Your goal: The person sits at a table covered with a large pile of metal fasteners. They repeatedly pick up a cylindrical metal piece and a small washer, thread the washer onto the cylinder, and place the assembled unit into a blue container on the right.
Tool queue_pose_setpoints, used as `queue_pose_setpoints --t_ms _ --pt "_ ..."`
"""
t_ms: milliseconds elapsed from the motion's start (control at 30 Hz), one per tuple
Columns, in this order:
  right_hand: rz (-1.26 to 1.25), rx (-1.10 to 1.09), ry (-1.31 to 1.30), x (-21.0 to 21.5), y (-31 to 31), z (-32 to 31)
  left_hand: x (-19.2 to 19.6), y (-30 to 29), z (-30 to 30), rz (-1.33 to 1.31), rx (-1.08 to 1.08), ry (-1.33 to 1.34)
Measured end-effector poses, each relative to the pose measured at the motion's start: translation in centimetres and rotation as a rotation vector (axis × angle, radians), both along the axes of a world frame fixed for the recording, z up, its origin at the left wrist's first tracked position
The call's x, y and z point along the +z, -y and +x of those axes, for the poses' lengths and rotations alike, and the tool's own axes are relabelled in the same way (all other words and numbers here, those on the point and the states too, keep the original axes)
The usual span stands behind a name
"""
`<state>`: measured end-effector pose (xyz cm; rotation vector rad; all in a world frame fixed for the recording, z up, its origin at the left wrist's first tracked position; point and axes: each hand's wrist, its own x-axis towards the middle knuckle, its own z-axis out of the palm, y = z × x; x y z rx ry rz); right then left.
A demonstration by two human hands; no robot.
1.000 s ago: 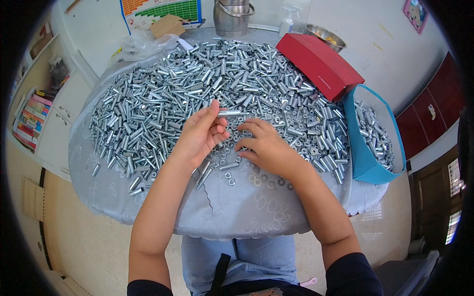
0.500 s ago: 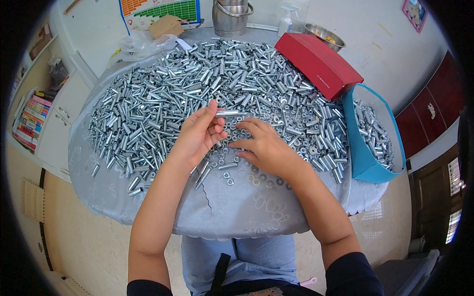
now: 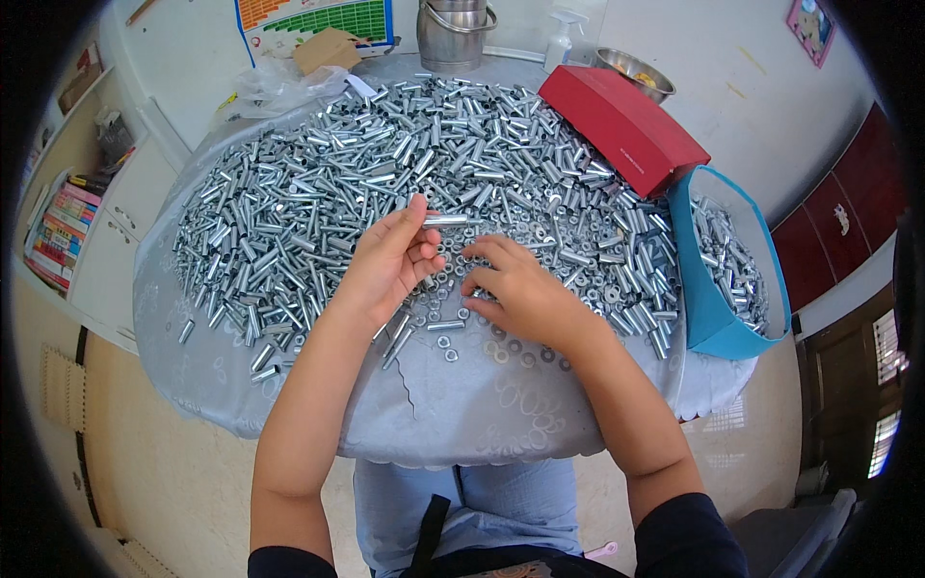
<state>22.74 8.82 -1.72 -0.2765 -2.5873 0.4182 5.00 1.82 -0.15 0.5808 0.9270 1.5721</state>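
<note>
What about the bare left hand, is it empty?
No, the left hand holds a shiny, silver, cylindrical metal piece at its fingertips.

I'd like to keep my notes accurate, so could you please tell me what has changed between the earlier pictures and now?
Very little: the right hand, beside the small nuts, has drawn its fingers slightly rightward since half a second ago. No taking hold or letting go is visible. The left hand still holds the metal tube; the red box and blue bin stayed put.
</note>
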Motion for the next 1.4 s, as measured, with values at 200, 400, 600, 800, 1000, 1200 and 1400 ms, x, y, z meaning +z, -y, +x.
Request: queue_pose_setpoints --t_ms 200,400,600,800,1000,1200,1400 --pt "-0.046 -0.009 -0.036 0.4 0.0 0.0 0.0 0.0 0.0 -0.003 0.000 0.000" --pt "-0.298 -0.181 -0.312 2.1 -0.2 0.0 0.1 0.1 0.1 -0.028 0.004 -0.013" --pt "-0.584 -0.222 -0.569 1.8 -0.7 -0.4 0.0 -0.1 0.2 -0.046 -0.023 -0.049" --pt "-0.662 -0.275 -0.578 1.8 -0.6 -0.5 0.1 0.0 0.2 -0.049 -0.034 -0.070" --pt "-0.500 -0.269 -0.562 1.5 -0.3 -0.6 0.2 0.0 0.5 -0.068 -0.002 -0.070" --pt "-0.505 -0.282 -0.559 1.9 0.3 -0.7 0.1 0.0 0.5 -0.073 0.001 -0.067" --pt "-0.559 -0.267 -0.551 1.9 0.3 -0.7 0.0 -0.1 0.4 -0.062 -0.016 -0.077"
